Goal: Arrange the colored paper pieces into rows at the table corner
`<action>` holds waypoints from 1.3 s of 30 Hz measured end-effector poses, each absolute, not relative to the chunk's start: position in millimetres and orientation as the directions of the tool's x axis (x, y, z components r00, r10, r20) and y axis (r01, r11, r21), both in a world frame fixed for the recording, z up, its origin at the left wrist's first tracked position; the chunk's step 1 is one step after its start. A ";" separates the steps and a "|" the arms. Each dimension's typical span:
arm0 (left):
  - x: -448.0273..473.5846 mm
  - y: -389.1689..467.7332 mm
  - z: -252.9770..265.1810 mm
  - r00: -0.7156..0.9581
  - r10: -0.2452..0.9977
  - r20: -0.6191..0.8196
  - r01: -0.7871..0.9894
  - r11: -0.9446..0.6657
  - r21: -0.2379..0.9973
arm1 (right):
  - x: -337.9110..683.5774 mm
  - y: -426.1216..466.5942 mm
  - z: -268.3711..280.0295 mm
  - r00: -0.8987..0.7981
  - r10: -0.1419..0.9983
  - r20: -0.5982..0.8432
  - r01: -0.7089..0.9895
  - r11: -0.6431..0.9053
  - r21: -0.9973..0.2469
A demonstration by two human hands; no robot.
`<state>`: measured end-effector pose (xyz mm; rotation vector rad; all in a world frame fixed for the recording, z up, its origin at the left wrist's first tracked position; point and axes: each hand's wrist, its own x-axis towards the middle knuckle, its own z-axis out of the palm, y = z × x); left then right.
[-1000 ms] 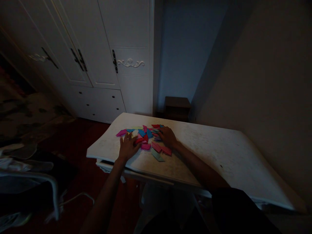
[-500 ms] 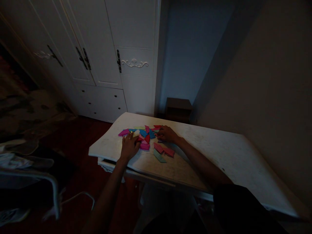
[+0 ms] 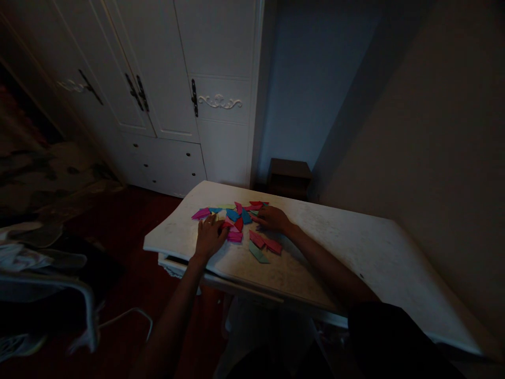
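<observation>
**Both hands down among the folded coloured pieces (image 3: 233, 215)**

We note the pieces gathered toward the left part of a pale table (image 3: 331, 242), most of them close together and overlapping — pink, red, blue, pale yellow, green.

Left hand (image 3: 211, 235): lies over the near-left side of the cluster, palm down, a ring (image 3: 210, 221) on one finger. Fingers loosely spread, thumb out to the side by the red and pink pieces. We cannot tell whether it pinches any of them.

Right hand (image 3: 271, 218): at the cluster's right end, fingers bent, tips down at the pieces there. The hand covers its own contact, so we cannot say how far the grip is closed or what it has hold of.

Nearer the table's front edge, between the hands, lie two pinkish-red pieces (image 3: 273, 246) end to end, with a pale green piece (image 3: 258, 252) just beside them.

Beyond the table we see a white wardrobe (image 3: 224, 58) and a small brown cabinet (image 3: 291, 167). Light is dim — fine folds are hard to make out.
</observation>
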<state>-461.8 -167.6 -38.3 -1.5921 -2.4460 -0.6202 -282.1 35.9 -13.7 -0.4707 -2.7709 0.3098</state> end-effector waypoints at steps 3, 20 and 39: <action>-462.0 -167.6 -39.1 -0.424 0.836 0.349 0.901 0.348 0.261 | -277.7 44.2 -11.8 -0.871 0.400 0.284 0.285 0.884 -0.372; -460.6 -168.6 -39.3 -0.437 0.818 0.375 0.895 0.354 0.272 | -289.9 79.7 -8.0 -0.808 0.471 0.354 0.288 0.840 -0.459; -463.5 -167.0 -41.7 -0.445 0.818 0.365 0.891 0.366 0.268 | -318.6 100.8 -18.5 -0.925 0.318 0.208 0.204 0.878 -0.433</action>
